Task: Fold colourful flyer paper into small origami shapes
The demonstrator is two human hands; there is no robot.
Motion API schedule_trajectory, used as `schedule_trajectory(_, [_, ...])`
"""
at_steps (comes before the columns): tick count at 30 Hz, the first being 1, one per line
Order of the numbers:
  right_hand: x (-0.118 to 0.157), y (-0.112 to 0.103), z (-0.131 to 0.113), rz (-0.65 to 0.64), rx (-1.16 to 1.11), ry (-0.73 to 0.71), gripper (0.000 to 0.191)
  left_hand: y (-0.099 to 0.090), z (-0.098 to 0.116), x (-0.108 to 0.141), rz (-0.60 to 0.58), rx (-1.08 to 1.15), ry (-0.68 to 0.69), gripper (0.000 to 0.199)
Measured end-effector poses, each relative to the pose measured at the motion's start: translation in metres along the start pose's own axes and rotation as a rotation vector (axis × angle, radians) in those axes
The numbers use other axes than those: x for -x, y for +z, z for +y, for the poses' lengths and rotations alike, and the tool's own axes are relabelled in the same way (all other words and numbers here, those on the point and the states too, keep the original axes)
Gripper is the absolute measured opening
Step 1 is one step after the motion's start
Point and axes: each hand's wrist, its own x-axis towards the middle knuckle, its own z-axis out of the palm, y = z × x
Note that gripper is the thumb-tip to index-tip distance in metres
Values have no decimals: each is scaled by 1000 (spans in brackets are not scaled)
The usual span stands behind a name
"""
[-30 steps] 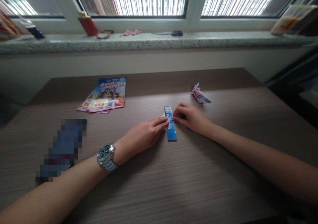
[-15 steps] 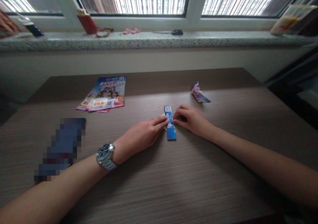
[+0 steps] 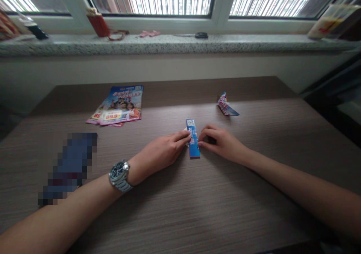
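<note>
"What's different now?"

"The right hand (image 3: pixel 221 143) has slid toward the near end of the blue strip (image 3: pixel 194 151), along its right edge. The left hand (image 3: pixel 166 148) hasn't shifted from the left edge. I'd judge that the work along that edge has reached the nearer half."

"How are the hands set?"

"Left: fingers nearly straight and together, laid on the strip; its thumb is out of sight, so I can't tell about a grip. Right: curled, thumb and forefinger narrowly apart at the edge. Whether they pinch paper, I can't tell."

"And the strip itself?"

"It lies on the table (image 3: pixel 169 216) between both hands, long, narrow and fairly flat, with a QR code (image 3: pixel 191 123) at its far end. Pale paper (image 3: pixel 187 145) peeks out on its left. Beyond it, flyers (image 3: pixel 121 107) lie leftward and a folded paper piece (image 3: pixel 224 105) rightward."
</note>
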Motion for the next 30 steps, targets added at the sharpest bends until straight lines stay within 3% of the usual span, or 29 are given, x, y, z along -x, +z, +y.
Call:
schedule_trajectory(9, [-22,1,16,112,22,31,5,1,-1,1,1,-1,6,41])
schedule_trajectory(30, [-21,1,17,64,109,1,4,1,-1,1,15,17,7,41])
